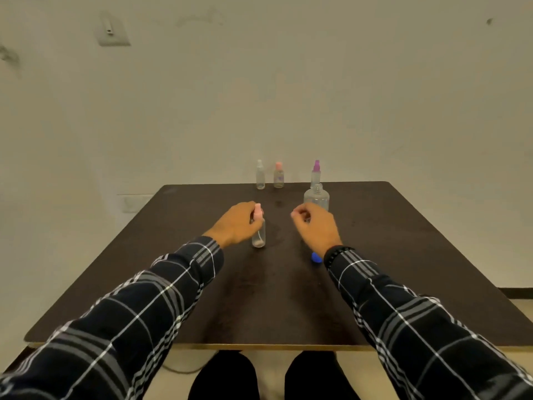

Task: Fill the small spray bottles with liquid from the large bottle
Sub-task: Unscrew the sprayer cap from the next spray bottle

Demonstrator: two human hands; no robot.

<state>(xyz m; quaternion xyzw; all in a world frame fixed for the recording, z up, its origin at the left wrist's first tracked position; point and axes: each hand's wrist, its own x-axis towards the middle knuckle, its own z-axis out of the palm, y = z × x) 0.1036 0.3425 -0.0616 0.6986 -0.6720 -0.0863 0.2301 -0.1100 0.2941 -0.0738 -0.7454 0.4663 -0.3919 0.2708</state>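
One sprayer [258,237] (pink-capped) left of the big bottle [317,197]: our left hand [239,223] is gripping it; right hand [316,227] curled, hold unclear.

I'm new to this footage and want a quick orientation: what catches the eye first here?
Two plaid-sleeved arms reach over the dark table; the left hand grips the near spray bottle, pink-capped, at mid-table. Beyond the right hand, fingers curled, stands the large clear bottle, a blue cap lying by that wrist. At the far edge stand a white-capped bottle, a pink-capped bottle and a purple-capped bottle.
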